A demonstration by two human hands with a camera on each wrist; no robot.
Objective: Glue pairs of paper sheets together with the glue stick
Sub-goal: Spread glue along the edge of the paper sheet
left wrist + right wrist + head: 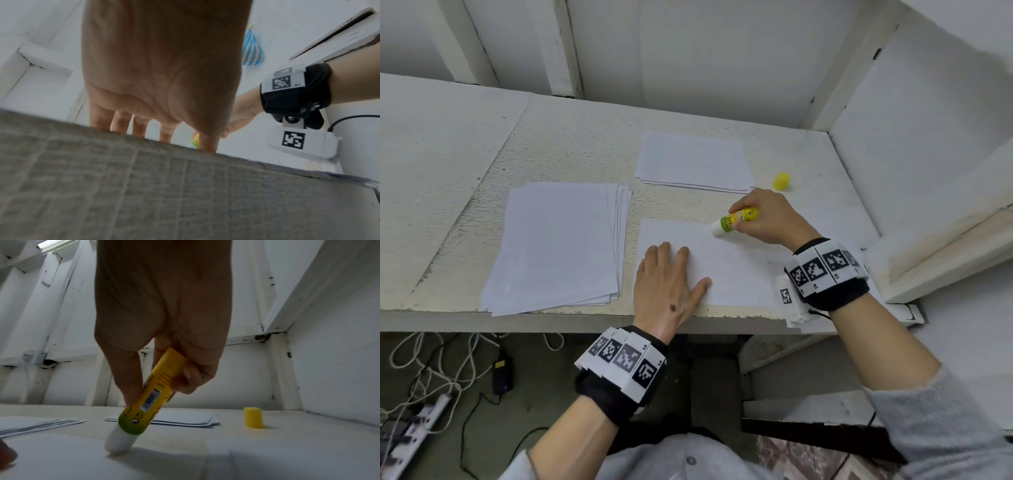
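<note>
Item, my right hand [763, 219]: fingers curled round the uncapped glue stick [738, 219], its white tip touching the single sheet [732, 270] near the far edge. Item, my left hand [671, 281]: fingers straight, spread flat, pinning that sheet. Step, I judge: spreading glue. Next calls for a mate from the left stack [558, 243]. Yellow cap [781, 181] stands beside the far stack [695, 161].

A sheet [722, 270] lies right of one stack [558, 246], before another stack [695, 161]; cap [781, 181] behind-right.
</note>
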